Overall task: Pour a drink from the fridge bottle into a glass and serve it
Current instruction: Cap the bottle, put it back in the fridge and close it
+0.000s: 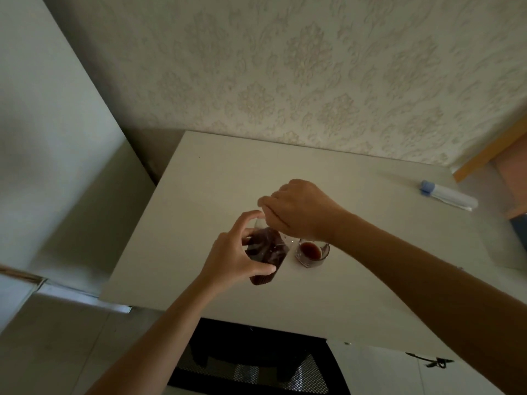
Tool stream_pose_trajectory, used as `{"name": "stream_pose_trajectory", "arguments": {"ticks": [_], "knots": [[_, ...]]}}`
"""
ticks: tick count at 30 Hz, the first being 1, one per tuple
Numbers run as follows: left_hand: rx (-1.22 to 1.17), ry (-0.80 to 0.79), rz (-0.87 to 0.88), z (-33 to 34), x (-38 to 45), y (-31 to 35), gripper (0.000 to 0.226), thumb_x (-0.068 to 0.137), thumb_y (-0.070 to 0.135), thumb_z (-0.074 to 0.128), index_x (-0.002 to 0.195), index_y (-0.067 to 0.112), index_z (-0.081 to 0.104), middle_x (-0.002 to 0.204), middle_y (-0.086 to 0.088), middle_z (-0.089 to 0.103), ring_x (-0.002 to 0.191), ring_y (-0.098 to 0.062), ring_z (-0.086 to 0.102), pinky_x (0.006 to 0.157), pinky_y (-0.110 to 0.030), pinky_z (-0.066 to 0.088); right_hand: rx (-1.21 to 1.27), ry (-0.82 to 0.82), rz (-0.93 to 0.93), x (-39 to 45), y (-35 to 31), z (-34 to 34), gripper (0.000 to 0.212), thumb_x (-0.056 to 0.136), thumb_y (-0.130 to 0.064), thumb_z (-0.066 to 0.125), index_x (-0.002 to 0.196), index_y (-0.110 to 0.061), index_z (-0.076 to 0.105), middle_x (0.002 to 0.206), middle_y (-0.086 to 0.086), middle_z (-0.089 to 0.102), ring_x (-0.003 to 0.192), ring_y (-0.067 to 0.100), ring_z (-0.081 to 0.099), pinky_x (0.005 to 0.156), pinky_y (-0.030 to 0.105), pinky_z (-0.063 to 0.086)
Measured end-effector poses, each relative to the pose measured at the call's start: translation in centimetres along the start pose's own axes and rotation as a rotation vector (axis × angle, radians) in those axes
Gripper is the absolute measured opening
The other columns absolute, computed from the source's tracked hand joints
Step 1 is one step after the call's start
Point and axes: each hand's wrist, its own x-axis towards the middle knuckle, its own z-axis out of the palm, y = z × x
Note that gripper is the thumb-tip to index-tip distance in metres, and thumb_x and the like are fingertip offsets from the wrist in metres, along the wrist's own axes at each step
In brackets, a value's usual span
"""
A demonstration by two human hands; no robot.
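White table (199, 195) against patterned wallpaper (285, 67) (dim room) — glass (311, 253) beside bottle (265, 252).

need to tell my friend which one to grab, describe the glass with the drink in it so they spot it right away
On the white table against the patterned wall, look near the middle, just right of the clear plastic bottle of dark drink that the left hand grips. The short clear glass stands there under the right hand; it is squat, open-topped and holds only a little dark liquid.

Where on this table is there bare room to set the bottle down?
Bare table lies between the bottle and the wall, and along the near edge. It is crowded at the glass, under both hands; a capped tube occupies the far right corner.
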Motion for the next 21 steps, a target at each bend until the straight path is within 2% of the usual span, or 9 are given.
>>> {"name": "stream_pose_trajectory", "arguments": {"ticks": [3,6,8,9,12,15,17,19,21], "knots": [[0.143,0.141,-0.001,0.8,-0.6,0.3,0.093,0.049,0.039,0.086,0.126,0.043,0.035,0.102,0.009,0.067,0.09,-0.011,0.066,0.079,-0.03,0.056,-0.108,-0.041,0.17,0.3,-1.1,0.5,0.027,0.098,-0.021,0.023,0.081,-0.011,0.041,0.052,-0.004,0.03,0.04,0.011,0.03,0.04,0.025,0.024],[0.147,0.168,0.008,0.7,-0.9,0.2,0.092,0.05,0.041,0.085,0.127,0.041,0.034,0.102,0.009,0.066,0.088,-0.012,0.067,0.076,-0.023,0.055,-0.022,-0.038,0.202,0.4,-1.4,-0.1,0.014,0.095,-0.018,0.043,0.091,-0.006,0.048,0.054,-0.005,0.022,0.042,0.011,0.037,0.04,0.024,0.035],[0.076,0.1,0.009,-0.2,-1.0,0.1,0.092,0.05,0.04,0.087,0.125,0.046,0.034,0.1,0.014,0.062,0.091,-0.007,0.064,0.076,-0.016,0.052,0.124,-0.033,0.164,0.5,-0.8,-0.8,0.035,0.095,-0.036,0.037,0.118,-0.014,0.051,0.053,-0.01,0.035,0.047,0.01,0.045,0.051,0.026,0.045],[0.027,0.062,0.005,-0.7,-0.9,0.0,0.092,0.049,0.04,0.088,0.123,0.05,0.033,0.101,0.015,0.062,0.093,-0.006,0.064,0.079,-0.019,0.054,0.164,-0.054,0.098,0.5,-0.4,-1.2,0.044,0.095,-0.042,0.028,0.126,-0.018,0.047,0.059,-0.011,0.046,0.053,0.009,0.047,0.06,0.025,0.044],[-0.026,-0.004,0.007,-1.7,-0.7,0.0,0.093,0.045,0.045,0.084,0.121,0.056,0.031,0.105,0.01,0.067,0.099,-0.006,0.063,0.083,-0.035,0.057,0.153,0.005,-0.054,0.4,-0.2,-1.8,0.051,0.093,-0.04,0.018,0.126,-0.017,0.048,0.074,-0.004,0.061,0.064,0.009,0.043,0.069,0.026,0.035],[0.015,0.05,0.02,-1.6,-1.0,0.2,0.093,0.047,0.042,0.086,0.117,0.063,0.027,0.098,0.016,0.064,0.092,-0.001,0.063,0.08,-0.027,0.056,0.105,0.027,0.016,0.9,-1.0,-1.6,0.055,0.089,-0.035,0.013,0.118,-0.014,0.055,0.058,-0.003,0.056,0.054,0.016,0.049,0.061,0.031,0.044],[0.04,0.096,0.025,-1.4,-1.4,0.2,0.093,0.049,0.038,0.087,0.114,0.066,0.025,0.094,0.018,0.061,0.086,0.002,0.062,0.077,-0.018,0.053,0.075,0.048,0.069,1.3,-1.7,-1.2,0.054,0.089,-0.033,0.014,0.121,-0.013,0.053,0.047,-0.007,0.04,0.044,0.014,0.043,0.049,0.028,0.037],[0.076,0.125,0.041,-1.3,-1.7,0.0,0.093,0.051,0.037,0.087,0.117,0.062,0.026,0.094,0.019,0.06,0.085,0.0,0.062,0.074,-0.01,0.047,0.041,0.031,0.143,1.4,-2.3,-1.2,0.046,0.093,-0.032,0.019,0.125,-0.014,0.047,0.046,-0.008,0.035,0.041,0.013,0.039,0.044,0.026,0.03],[0.105,0.14,0.045,-1.5,-1.9,-0.1,0.094,0.052,0.038,0.087,0.124,0.051,0.029,0.098,0.016,0.062,0.088,-0.004,0.064,0.073,-0.008,0.045,0.054,0.025,0.208,1.4,-2.8,-1.2,0.041,0.095,-0.031,0.023,0.126,-0.016,0.045,0.047,-0.007,0.039,0.042,0.013,0.042,0.044,0.026,0.031]]}}
